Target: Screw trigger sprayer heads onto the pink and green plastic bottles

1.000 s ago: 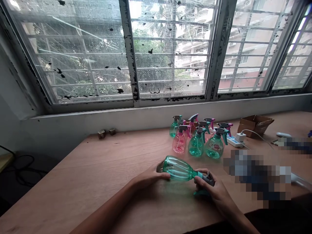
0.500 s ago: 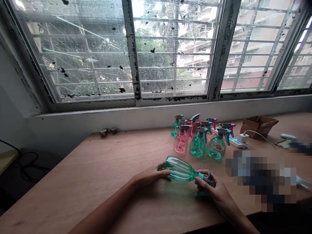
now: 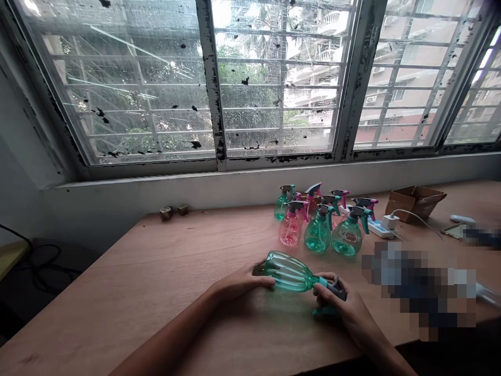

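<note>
A green see-through spray bottle (image 3: 288, 272) lies on its side just above the wooden table (image 3: 164, 271), held between both hands. My left hand (image 3: 239, 283) is closed round the bottle's wide bottom end. My right hand (image 3: 347, 309) is wrapped round its grey and green trigger head (image 3: 333, 288), at the bottle's right end. Behind it stands a cluster of several green and pink spray bottles (image 3: 319, 222), upright, about a hand's length farther back.
A white power strip with a plug and cable (image 3: 381, 225) lies right of the cluster, beside an open cardboard box (image 3: 415, 200). Two small square pots (image 3: 173, 211) sit by the wall under the window. A blurred patch (image 3: 418, 284) covers the table's right part.
The bottle and both hands have hardly moved; the view shifted a little between the earliest frame and the later ones.
</note>
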`<state>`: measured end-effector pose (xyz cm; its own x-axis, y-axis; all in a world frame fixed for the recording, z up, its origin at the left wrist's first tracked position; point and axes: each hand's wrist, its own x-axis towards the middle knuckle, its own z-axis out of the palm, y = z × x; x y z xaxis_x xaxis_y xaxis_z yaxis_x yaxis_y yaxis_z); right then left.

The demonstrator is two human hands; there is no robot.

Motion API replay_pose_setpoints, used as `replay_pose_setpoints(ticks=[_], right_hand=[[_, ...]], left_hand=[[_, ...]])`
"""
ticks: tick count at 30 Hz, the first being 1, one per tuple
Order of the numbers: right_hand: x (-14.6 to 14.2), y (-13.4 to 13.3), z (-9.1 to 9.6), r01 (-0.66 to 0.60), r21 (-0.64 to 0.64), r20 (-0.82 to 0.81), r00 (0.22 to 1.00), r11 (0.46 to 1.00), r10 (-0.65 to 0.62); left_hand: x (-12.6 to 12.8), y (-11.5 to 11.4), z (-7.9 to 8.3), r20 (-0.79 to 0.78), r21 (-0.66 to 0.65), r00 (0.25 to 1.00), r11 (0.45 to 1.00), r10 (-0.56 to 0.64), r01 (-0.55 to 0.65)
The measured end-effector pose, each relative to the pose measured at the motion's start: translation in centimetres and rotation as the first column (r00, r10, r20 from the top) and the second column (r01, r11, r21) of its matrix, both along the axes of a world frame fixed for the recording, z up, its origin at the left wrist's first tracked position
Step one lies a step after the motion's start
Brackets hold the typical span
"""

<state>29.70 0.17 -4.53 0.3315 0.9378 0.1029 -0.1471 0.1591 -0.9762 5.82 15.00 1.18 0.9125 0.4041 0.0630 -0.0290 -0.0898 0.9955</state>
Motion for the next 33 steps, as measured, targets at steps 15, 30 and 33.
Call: replay_pose_setpoints(ticks=[15, 30, 33], right_hand=[[0.12, 0.04, -0.10, -0.023, -0.002, 0.003, 1.000, 1.000, 0.023], [0.06, -0.04, 0.15, -0.012, 0.014, -0.027, 1.000, 1.000, 0.012], [-0.03, -0.01, 0.16, 0.000, 0.004, -0.025, 1.000, 1.000, 0.000]], left_hand=[[-0.10, 0.07, -0.15, 0.013, -0.017, 0.999, 0.999, -0.034, 0.034], [-0.04, -0.20, 0.21, 0.015, -0.004, 0.999, 1.000, -0.030, 0.030], [0.06, -0.34, 0.45, 0.028, -0.006, 0.999, 0.999, -0.038, 0.038]])
